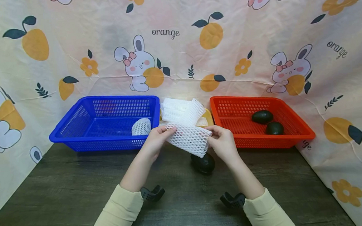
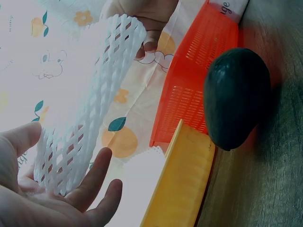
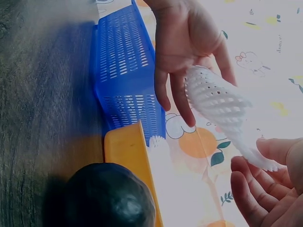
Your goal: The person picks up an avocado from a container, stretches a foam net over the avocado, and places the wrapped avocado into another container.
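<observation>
A white foam net sleeve is stretched flat between the two hands above the table. My left hand pinches its left end with the thumb on top. At the opposite end, my right hand pinches the net between thumb and fingers. The right wrist view shows the foam net sleeve narrowing toward the right hand. Below the sleeve, a dark avocado lies on the table, its upper part covered by the net in the head view.
Behind the hands, a yellow tray bears a pile of white foam nets. On the left, a blue basket contains one net-wrapped fruit. The red basket on the right has two avocados. A printed cloth hangs behind.
</observation>
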Available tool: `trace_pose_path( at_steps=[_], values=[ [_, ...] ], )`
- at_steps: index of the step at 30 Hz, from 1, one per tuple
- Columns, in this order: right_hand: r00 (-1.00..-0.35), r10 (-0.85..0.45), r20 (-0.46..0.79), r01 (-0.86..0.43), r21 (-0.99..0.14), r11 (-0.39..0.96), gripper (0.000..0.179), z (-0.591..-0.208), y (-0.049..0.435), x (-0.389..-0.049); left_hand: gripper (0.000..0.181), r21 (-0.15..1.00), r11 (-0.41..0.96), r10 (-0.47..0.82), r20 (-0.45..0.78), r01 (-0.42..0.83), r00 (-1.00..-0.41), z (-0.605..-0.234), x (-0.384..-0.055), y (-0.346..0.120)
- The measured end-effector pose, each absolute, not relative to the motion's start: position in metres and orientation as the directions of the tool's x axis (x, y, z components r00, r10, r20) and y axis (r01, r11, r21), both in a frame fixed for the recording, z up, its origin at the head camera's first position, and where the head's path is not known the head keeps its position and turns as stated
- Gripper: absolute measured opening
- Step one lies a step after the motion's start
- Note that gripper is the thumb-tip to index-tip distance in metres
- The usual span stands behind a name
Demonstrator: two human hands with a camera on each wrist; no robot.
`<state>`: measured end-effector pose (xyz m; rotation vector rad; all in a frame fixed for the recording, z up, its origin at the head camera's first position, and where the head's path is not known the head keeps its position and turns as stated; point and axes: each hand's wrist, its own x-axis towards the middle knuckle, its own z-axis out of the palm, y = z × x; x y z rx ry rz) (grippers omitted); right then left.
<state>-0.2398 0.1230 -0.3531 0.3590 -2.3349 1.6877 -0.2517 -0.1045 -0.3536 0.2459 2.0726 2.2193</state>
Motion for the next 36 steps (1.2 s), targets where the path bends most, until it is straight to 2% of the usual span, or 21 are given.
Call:
trace_pose_path(
  at_steps=[8, 26, 31, 36],
  values=[
    [-0.949, -0.091, 0.301, -0.315, -0.904, 0.290, 0.018, -0.351, 0.125, -0.240, 0.034, 0.990, -0.136, 0.128, -0.008, -0.025, -0.992, -0.351, -0.251, -0.109],
    [-0.933, -0.151, 0.326, -0.357, -0.891, 0.282, 0.018, -0.356, 0.133, -0.234, 0.020, 0.974, -0.222, 0.090, -0.034, -0.053, -0.995, -0.353, -0.245, -0.123],
    [-0.937, -0.146, 0.318, -0.349, -0.881, 0.320, 0.019, -0.358, 0.137, -0.230, 0.026, 0.979, -0.198, 0.104, -0.031, -0.051, -0.994, -0.355, -0.242, -0.125],
    [-0.929, -0.159, 0.334, -0.370, -0.830, 0.418, 0.019, -0.364, 0.142, -0.226, 0.020, 0.977, -0.207, 0.097, -0.023, -0.043, -0.995, -0.359, -0.240, -0.128]
  ],
)
